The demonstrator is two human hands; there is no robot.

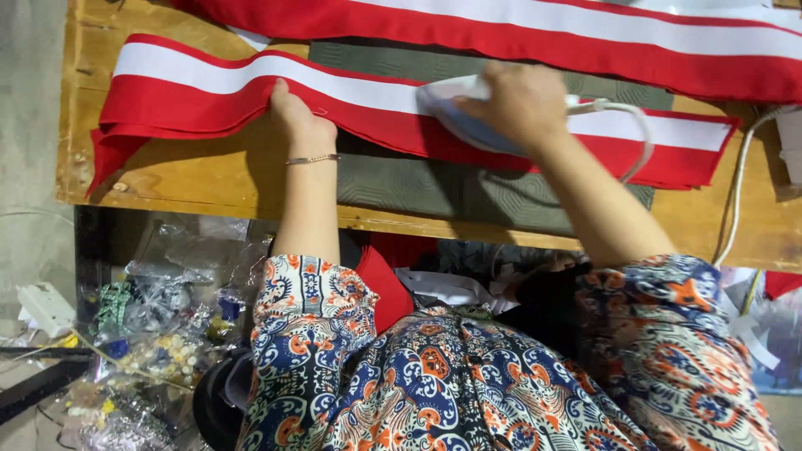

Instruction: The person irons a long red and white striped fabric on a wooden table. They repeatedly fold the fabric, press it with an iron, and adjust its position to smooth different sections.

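A long red fabric band with a white stripe (200,92) lies across a wooden table (209,179). My left hand (294,117) presses flat on the band's red part, fingers apart, a thin bracelet on the wrist. My right hand (522,104) grips the handle of a white and blue iron (455,104) that rests on the band over a dark green pad (434,188). The iron's white cord (639,138) loops off to the right.
A second red and white band (585,38) lies along the table's far side. Another white cable (739,192) hangs at the right edge. Under the table at left sit clear plastic bags of small items (159,334) and a white plug block (46,307).
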